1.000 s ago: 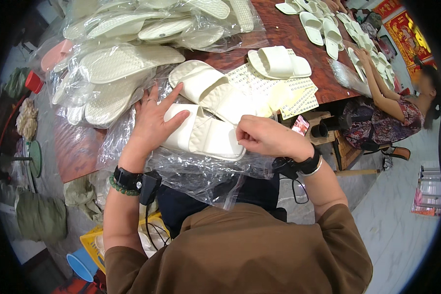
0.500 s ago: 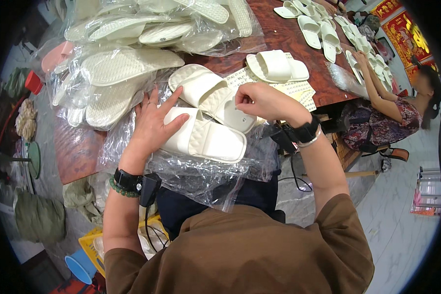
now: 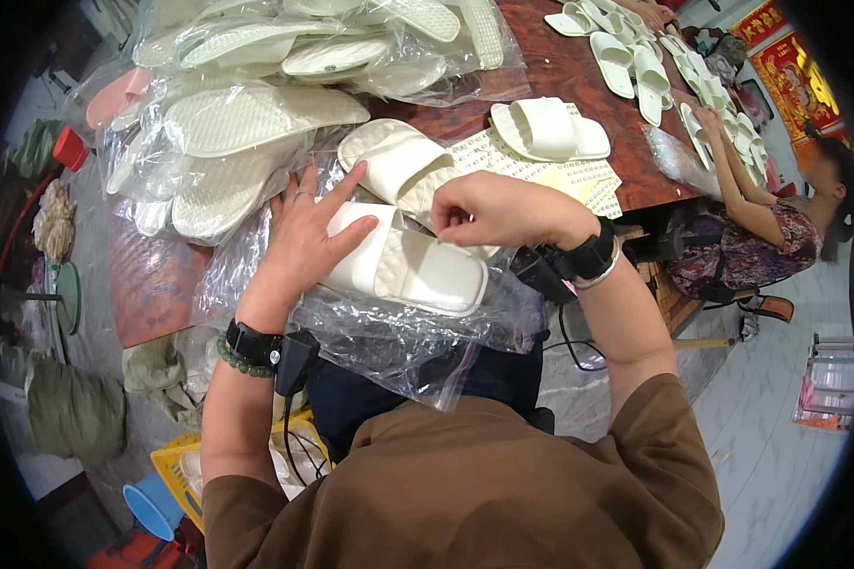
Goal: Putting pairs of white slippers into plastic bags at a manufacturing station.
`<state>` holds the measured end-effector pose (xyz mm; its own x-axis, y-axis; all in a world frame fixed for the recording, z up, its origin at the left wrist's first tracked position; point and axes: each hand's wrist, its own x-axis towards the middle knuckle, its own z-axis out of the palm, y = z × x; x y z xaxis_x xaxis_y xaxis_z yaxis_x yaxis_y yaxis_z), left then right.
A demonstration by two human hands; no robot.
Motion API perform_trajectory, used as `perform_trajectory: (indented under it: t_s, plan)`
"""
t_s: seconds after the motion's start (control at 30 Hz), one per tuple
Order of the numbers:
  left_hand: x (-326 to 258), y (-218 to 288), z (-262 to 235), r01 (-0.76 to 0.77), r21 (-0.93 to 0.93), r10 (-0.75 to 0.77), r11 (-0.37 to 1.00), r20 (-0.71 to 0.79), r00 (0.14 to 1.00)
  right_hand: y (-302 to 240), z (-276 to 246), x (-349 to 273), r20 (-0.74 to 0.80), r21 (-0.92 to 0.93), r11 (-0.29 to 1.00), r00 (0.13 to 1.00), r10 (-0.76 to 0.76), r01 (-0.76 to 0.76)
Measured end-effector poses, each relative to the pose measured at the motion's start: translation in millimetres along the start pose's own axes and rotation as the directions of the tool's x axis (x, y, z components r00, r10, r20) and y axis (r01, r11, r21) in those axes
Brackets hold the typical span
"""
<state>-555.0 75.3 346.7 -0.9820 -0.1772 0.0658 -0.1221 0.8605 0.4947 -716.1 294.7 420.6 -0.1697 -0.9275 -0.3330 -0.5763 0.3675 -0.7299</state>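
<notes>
A pair of white slide slippers lies on clear plastic bags (image 3: 389,346) at the near edge of the table. My left hand (image 3: 311,235) rests open with fingers spread, its thumb and fingertips against the straps of the near slipper (image 3: 443,277) and the far slipper (image 3: 400,163). My right hand (image 3: 503,211) is pinched above the near slipper's insole; whatever its fingertips hold is too small to make out. That hand hides part of the far slipper. Behind it lie pale yellow sheets with rows of small round stickers (image 3: 503,156), partly under another white slipper (image 3: 548,131).
Bagged white slippers (image 3: 228,123) are heaped at the left and back. More slippers (image 3: 626,66) stand in rows on the reddish table (image 3: 560,71) at far right, where another person (image 3: 745,218) handles some. A yellow crate (image 3: 173,467) and blue bucket (image 3: 152,504) sit low left.
My right hand has shifted from the far slipper's insole, where a small round sticker showed, to above the near slipper. My left hand stays on the straps.
</notes>
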Motion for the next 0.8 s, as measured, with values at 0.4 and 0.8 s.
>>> perform_trajectory:
  t_s: [0.4,0.8]
  plan:
    - [1.4,-3.9,2.9,-0.010,-0.005,0.010,1.000,0.004,1.000,-9.7,35.1,34.2,0.112,-0.287,0.957,0.994,0.002,0.030]
    - [-1.7,-11.1,9.0,-0.028,0.074,0.031,0.997,-0.052,0.998,-7.6,75.7,24.4,-0.262,-0.277,0.959,0.956,-0.131,0.056]
